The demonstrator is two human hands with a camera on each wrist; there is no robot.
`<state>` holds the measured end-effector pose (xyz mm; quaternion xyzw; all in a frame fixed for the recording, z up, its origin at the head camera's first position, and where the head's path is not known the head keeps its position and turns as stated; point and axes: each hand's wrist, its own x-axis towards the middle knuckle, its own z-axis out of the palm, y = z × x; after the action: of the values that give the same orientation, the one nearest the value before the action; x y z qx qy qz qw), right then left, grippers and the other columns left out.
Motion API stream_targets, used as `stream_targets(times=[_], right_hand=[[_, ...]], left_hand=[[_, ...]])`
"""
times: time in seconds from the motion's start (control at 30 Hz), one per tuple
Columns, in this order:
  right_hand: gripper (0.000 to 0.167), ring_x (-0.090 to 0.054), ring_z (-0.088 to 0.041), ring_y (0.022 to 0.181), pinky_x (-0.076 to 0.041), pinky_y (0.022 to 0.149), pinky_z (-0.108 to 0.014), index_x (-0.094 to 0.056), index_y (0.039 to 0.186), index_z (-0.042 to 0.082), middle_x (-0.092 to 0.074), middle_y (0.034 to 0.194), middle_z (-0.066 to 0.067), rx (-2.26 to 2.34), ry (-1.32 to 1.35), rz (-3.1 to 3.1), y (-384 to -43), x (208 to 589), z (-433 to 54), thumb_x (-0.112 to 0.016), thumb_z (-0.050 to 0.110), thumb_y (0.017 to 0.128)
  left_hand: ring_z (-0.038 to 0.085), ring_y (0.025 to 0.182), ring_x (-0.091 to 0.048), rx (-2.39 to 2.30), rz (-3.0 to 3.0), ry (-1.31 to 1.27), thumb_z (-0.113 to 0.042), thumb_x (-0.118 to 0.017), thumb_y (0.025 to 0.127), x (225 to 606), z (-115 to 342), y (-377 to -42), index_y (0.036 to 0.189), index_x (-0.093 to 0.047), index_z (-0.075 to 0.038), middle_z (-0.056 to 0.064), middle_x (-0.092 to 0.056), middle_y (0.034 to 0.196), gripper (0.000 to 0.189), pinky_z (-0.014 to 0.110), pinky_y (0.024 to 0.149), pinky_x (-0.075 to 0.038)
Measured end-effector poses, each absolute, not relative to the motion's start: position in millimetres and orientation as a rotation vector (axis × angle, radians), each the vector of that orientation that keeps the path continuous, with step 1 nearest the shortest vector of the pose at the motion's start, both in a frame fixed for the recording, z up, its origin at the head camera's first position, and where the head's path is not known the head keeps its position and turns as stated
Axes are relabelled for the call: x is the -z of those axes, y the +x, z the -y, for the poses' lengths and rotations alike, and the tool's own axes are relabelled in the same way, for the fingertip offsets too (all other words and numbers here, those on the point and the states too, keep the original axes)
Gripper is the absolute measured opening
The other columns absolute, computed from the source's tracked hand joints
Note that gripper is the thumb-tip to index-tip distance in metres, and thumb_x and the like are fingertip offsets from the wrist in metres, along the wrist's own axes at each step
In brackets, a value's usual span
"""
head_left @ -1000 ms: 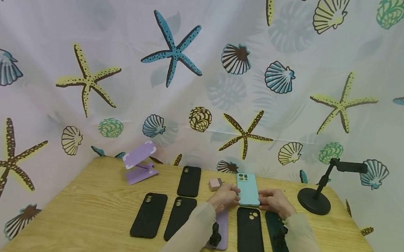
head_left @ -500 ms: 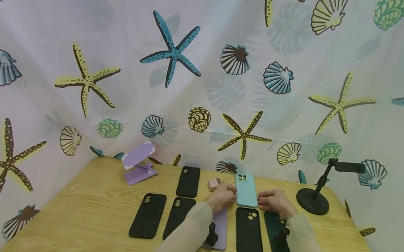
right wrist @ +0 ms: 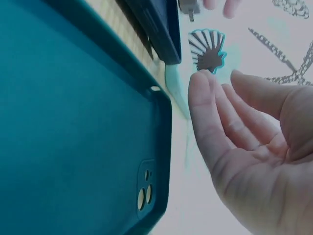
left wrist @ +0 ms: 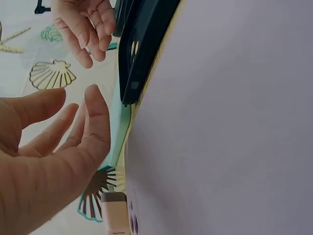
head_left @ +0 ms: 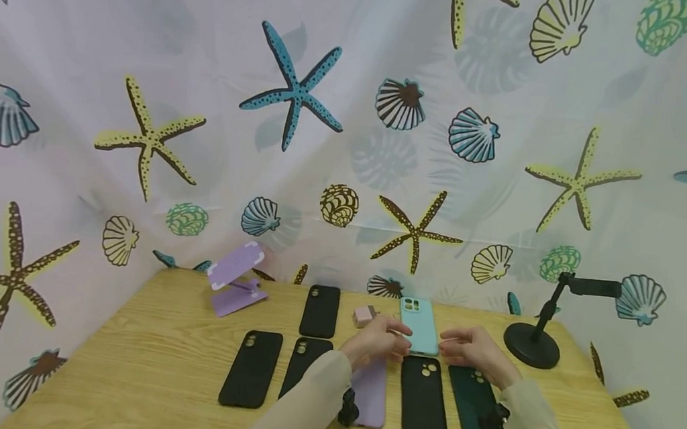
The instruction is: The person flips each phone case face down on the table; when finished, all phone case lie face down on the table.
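Note:
A light-blue phone case (head_left: 421, 325) lies flat near the back of the table, camera end away from me. My left hand (head_left: 374, 341) hovers at its lower left corner, fingers loosely bent and overlapping its edge in the head view. On the other side, my right hand (head_left: 479, 354) is just off its right edge. Both wrist views show thumb and fingers apart, with nothing between them, on the left hand (left wrist: 63, 147) and the right hand (right wrist: 249, 127). Below lie a purple phone case (head_left: 370, 395), a black phone case (head_left: 424, 399) and a dark green phone case (head_left: 474, 403).
Several more black phone cases lie at left, one (head_left: 320, 311) behind the others. A pink charger plug (head_left: 363, 316) sits beside the light-blue case. A purple phone stand (head_left: 239, 287) is at back left, a black stand (head_left: 533, 344) at back right. A printed curtain (head_left: 349, 141) hangs behind.
Both hands have come away from the sides of the light-blue case and drawn slightly back toward me. The case stays in its place at the back of the table.

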<state>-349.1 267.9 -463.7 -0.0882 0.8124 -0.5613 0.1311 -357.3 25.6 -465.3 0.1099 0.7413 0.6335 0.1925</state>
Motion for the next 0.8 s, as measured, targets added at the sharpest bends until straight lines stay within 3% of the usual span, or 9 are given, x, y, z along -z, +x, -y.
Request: stream_targets(times=[0.47,0.8], right_hand=[[0.034,-0.07,-0.021,0.085,-0.061,0.076,-0.039,-0.058,0.122,-0.016,-0.071,0.097,-0.016,1.411,-0.168,-2.368,-306,461,-264,-0.063,0.001,0.093],[0.033,-0.07,-0.02,0.085,-0.06,0.076,-0.037,-0.059,0.124,-0.013,-0.069,0.102,-0.016,1.328,-0.119,-2.36,-294,460,-258,-0.061,0.0,0.094]], left_hand=[[0.03,0.091,-0.07,-1.573,-2.184,0.363,0.002,-0.065,0.09,465,-17,-317,0.121,-0.063,0.004,0.014,-0.069,0.1,0.031,0.04,0.075,-0.06],[0.03,0.099,-0.068,-1.477,-2.162,0.395,-0.008,-0.068,0.091,459,-17,-293,0.132,-0.055,0.001,0.024,-0.057,0.129,0.044,0.043,0.083,-0.057]])
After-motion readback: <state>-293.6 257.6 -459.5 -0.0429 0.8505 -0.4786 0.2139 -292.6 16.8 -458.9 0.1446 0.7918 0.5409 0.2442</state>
